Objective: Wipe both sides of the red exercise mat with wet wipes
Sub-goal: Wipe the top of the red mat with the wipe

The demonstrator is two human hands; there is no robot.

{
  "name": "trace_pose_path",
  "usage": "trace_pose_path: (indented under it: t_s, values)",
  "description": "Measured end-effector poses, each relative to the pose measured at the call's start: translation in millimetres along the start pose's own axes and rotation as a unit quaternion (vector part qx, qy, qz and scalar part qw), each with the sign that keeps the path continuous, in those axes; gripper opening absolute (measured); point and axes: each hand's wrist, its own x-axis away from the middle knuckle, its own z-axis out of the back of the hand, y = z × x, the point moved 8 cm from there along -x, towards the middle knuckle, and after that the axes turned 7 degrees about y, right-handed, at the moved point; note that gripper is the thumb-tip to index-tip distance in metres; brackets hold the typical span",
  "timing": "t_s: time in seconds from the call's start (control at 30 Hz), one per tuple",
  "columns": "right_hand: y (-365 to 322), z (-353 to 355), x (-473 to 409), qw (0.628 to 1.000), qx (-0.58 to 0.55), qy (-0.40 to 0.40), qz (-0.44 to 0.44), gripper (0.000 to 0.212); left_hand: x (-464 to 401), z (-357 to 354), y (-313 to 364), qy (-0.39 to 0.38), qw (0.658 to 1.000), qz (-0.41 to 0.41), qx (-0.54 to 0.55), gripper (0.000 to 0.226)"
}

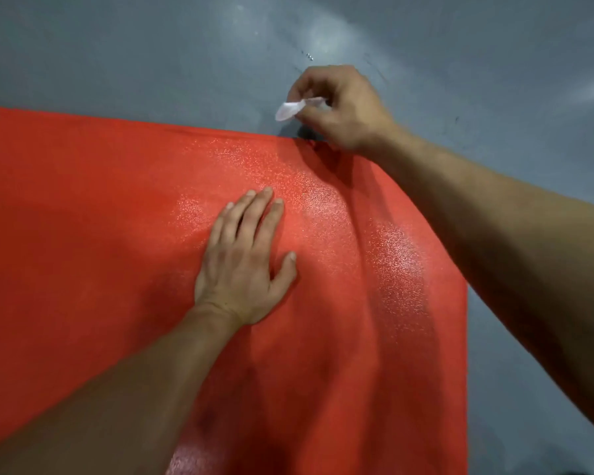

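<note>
The red exercise mat point(100, 217) lies flat on the grey floor point(151, 56). The left hand point(246, 265) presses down on it with fingers spread flat. The right hand point(336, 108) pinches a crumpled white wet wipe point(288, 109) just past the mat's far edge.

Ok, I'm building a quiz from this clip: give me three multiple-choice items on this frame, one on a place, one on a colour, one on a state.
1. Where does the left hand lie?
A. flat on the red mat
B. on the floor
C. round the wipe

2. What colour is the floor?
A. brown
B. grey
C. white

3. What is the right hand doing?
A. resting open
B. pinching the wipe
C. pressing on the mat

Answers: 1 A, its fingers lie straight on the mat; 2 B, grey shows beyond the mat's edge; 3 B, the crumpled white wipe sticks out from its curled fingers.
</note>
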Motion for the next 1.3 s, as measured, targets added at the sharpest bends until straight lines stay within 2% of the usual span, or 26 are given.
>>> trace_pose_path:
  t_s: [0.07, 0.2, 0.3, 0.43, 0.5, 0.57, 0.67, 0.8, 0.9, 1.0, 1.13, 1.23, 1.3]
  values:
    - [-12.3, -29.9, -4.8, 0.997, 0.026, -0.062, 0.034, 0.018, -0.6, -0.7, -0.3, -0.002, 1.0, 0.001, -0.001, 0.074]
    - [-20.7, -46.7, 4.5, 0.982, 0.074, -0.147, 0.089, 0.035, 0.1, -0.5, -1.5, -0.006, 1.0, 0.005, -0.002, 0.075]
    - [0.2, -10.2, 28.2, 0.973, 0.107, -0.168, 0.117, 0.022, -1.2, -1.7, -1.1, -0.005, 1.0, 0.001, 0.001, 0.075]
    - [46.7, 73.1, 75.7, 0.981, 0.116, -0.141, 0.061, 0.01, -1.3, -1.8, -0.1, -0.007, 1.0, 0.002, -0.003, 0.074]
    - [55.4, 89.8, 82.4, 0.984, 0.112, -0.132, 0.035, 0.009, -1.4, -2.5, -0.9, -0.009, 1.0, 0.004, -0.005, 0.074]
    - [47.3, 79.1, 68.7, 0.987, 0.106, -0.111, 0.034, 0.013, -2.8, -3.3, -0.2, -0.009, 1.0, 0.003, -0.003, 0.074]
    - [8.4, 25.9, 31.6, 0.991, 0.094, -0.066, 0.074, 0.022, -3.2, -1.2, -0.3, -0.004, 1.0, 0.004, 0.0, 0.074]
    - [-19.1, -36.7, 19.8, 0.974, 0.148, -0.098, 0.14, 0.022, -3.6, -1.3, 0.4, 0.002, 1.0, -0.001, 0.006, 0.074]
    - [11.5, 6.0, 50.2, 0.975, 0.168, -0.088, 0.113, 0.02, -2.7, 0.7, 0.0, 0.008, 1.0, -0.001, 0.013, 0.074]
    - [52.3, 82.9, 91.1, 0.974, 0.208, -0.085, 0.032, 0.017, -2.8, 0.2, -0.4, 0.006, 1.0, 0.001, 0.015, 0.074]
    - [61.8, 131.1, 103.5, 0.967, 0.242, -0.082, -0.009, 0.017, -3.0, 0.2, -0.1, 0.003, 1.0, 0.006, 0.014, 0.074]
    - [33.8, 103.3, 61.0, 0.97, 0.235, -0.042, 0.041, 0.015, -2.8, 1.7, 0.9, 0.002, 1.0, 0.004, 0.014, 0.073]
    - [5.3, 52.2, 31.9, 0.972, 0.211, -0.061, 0.088, 0.024, -2.3, 2.0, 1.8, 0.001, 1.0, 0.001, 0.01, 0.074]
